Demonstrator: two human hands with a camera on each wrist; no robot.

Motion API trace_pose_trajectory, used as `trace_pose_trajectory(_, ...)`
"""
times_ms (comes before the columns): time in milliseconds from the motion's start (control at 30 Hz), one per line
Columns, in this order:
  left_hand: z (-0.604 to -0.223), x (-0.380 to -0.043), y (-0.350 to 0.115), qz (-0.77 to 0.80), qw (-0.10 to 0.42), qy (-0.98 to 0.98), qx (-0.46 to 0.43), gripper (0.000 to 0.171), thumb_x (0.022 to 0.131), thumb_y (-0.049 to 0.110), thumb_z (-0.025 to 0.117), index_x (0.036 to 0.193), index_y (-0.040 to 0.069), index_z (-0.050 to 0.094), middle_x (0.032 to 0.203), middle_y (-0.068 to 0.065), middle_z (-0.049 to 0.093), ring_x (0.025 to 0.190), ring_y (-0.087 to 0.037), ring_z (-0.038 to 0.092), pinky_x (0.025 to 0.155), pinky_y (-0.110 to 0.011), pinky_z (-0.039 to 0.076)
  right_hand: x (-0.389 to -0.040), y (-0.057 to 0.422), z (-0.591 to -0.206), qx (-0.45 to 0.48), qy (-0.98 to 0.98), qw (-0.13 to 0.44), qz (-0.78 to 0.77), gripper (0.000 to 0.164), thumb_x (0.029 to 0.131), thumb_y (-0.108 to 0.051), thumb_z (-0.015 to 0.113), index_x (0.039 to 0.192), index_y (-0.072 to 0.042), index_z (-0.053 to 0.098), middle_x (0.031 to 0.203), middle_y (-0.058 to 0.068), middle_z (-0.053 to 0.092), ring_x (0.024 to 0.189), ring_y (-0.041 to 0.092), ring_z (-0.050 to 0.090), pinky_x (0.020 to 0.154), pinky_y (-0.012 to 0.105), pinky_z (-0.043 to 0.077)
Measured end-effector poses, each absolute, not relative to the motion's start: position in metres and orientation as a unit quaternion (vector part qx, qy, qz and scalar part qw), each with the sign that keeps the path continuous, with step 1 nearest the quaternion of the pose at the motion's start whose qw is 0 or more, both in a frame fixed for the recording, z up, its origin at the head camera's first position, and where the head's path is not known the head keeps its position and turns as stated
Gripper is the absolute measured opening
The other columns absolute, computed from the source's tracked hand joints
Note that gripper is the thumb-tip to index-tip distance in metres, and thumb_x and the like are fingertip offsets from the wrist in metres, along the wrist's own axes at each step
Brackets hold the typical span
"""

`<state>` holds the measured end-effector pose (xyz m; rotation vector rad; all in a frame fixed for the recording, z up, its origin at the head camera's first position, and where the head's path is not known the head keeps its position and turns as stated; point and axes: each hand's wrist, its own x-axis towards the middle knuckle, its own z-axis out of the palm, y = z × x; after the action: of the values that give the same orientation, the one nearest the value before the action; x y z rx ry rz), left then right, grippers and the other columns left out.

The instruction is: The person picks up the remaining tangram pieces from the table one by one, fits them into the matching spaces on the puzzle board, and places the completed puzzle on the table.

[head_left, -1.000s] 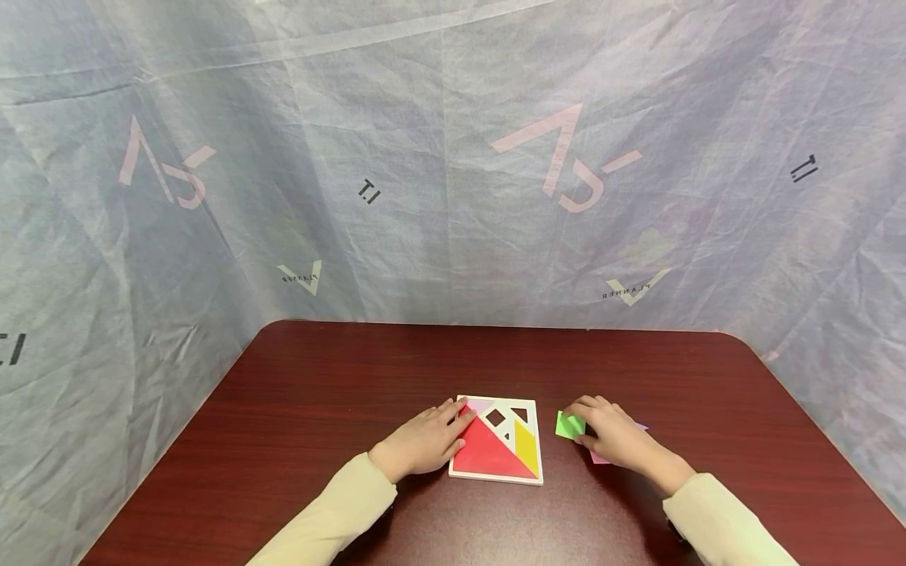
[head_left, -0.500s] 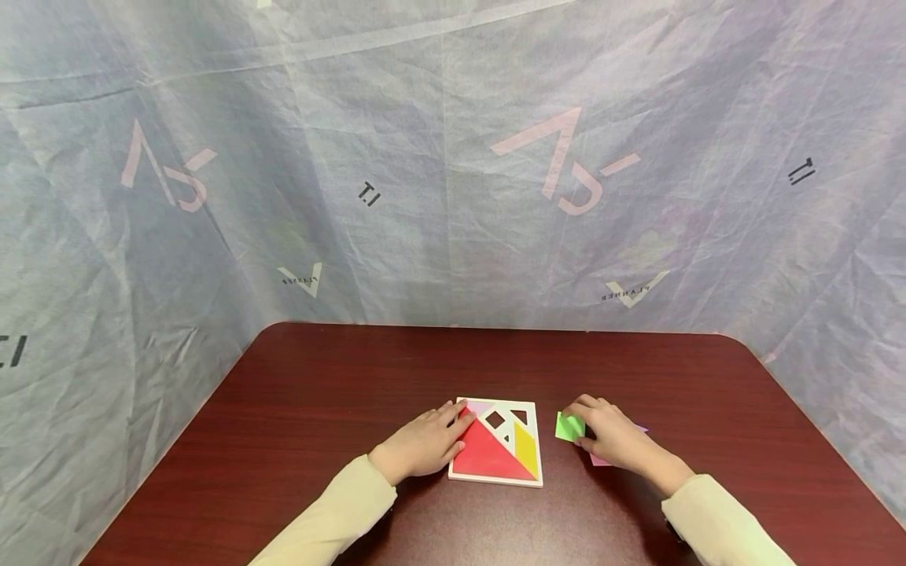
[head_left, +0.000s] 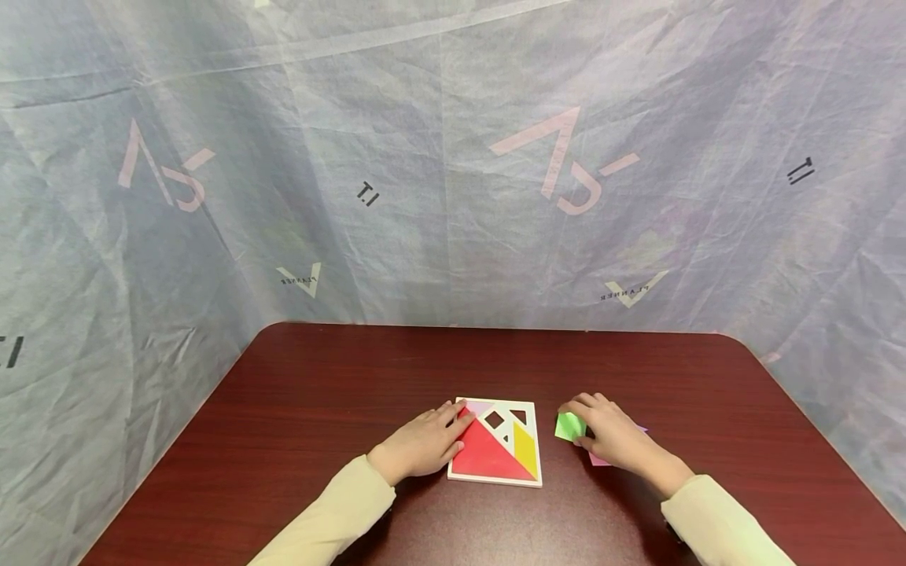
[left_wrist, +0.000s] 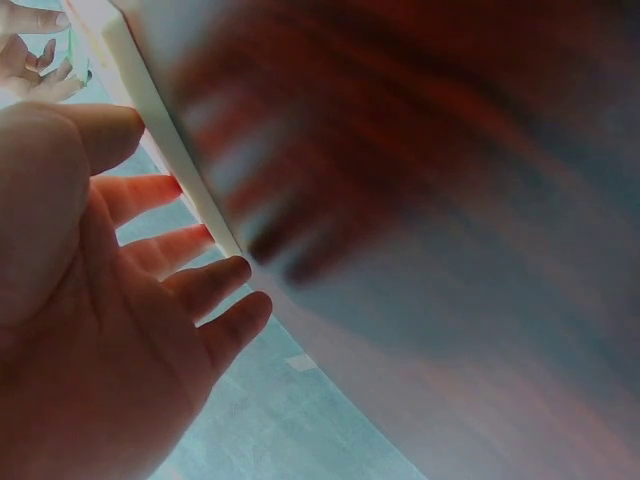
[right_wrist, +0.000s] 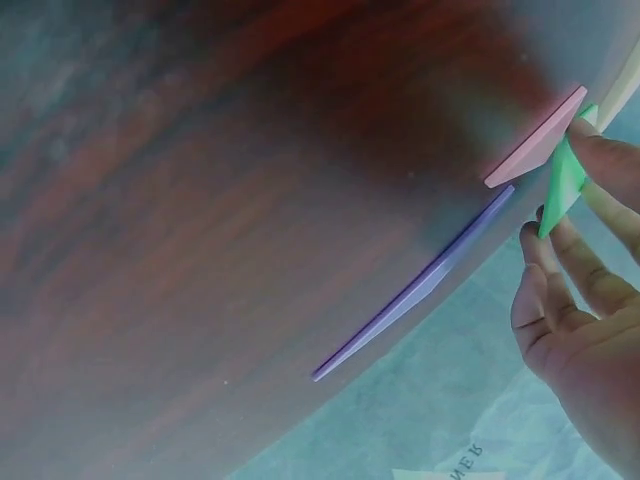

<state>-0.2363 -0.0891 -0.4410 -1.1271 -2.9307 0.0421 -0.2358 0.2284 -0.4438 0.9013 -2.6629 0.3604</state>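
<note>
Green piece (head_left: 569, 427) in right hand (head_left: 614, 432), puzzle board (head_left: 507, 428) touching left hand (head_left: 427, 442)

We note a dark red-brown, wood-grained table (head_left: 340, 377) with rounded far corners. Beyond its far edge and along its left and right sides we see a wrinkled grey-blue fabric sheet (head_left: 403, 118). On its far side we record two pale pink angular logos (head_left: 538, 132), left and right; lower, two pale yellow V-shaped prints (head_left: 311, 283) with mirrored lettering; also small black letter prints (head_left: 368, 194).
</note>
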Motion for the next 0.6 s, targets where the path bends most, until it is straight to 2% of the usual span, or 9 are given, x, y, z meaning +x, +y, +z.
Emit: trace_pose_trajectory(600,-0.4411,-0.2364,-0.089,0.011,-0.003,-0.934,-0.358,0.046,0.096,0.03,0.042,0.139,0.013,0.039,0.144,-0.012,0.036,0.131,-0.028,0.039,0.104,-0.04,0.037,-0.2353,0.2276,-0.4407,0.317,-0.928,0.155,0.121,0.041,0.063,0.002,0.076,0.1,-0.012,0.062,0.094,0.0,0.061,0.085,0.021,0.058,0.068,0.039,0.046)
